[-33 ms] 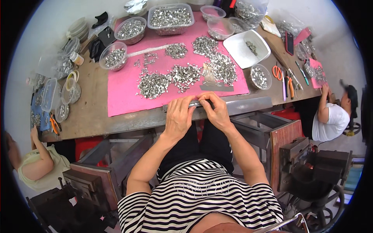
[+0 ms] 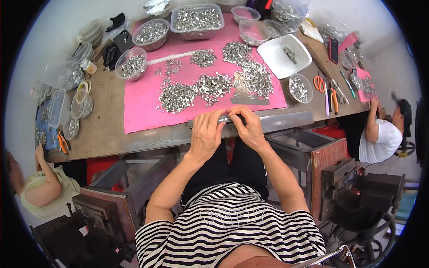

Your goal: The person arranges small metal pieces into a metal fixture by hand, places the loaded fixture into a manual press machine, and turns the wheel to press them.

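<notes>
At the table's front edge, my left hand (image 2: 206, 133) and my right hand (image 2: 248, 127) are side by side, fingertips almost meeting. Both are closed on a narrow dark metal bar (image 2: 228, 119), thumbs on the near side. A small shiny bit shows between the fingertips, too small to make out. Just beyond lie heaps of small silvery metal pieces, one heap (image 2: 177, 97) straight ahead of my left hand and another (image 2: 255, 80) ahead of my right. They rest on a pink mat (image 2: 143, 111). A flat grey metal strip (image 2: 286, 120) runs along the edge beside my right hand.
Tubs of metal pieces (image 2: 196, 33) stand at the back, with a white tray (image 2: 272, 58) and a round tub (image 2: 300, 88) to the right. Orange-handled scissors (image 2: 319, 82) and pliers (image 2: 334, 99) lie farther right. People work at both ends; machines flank me.
</notes>
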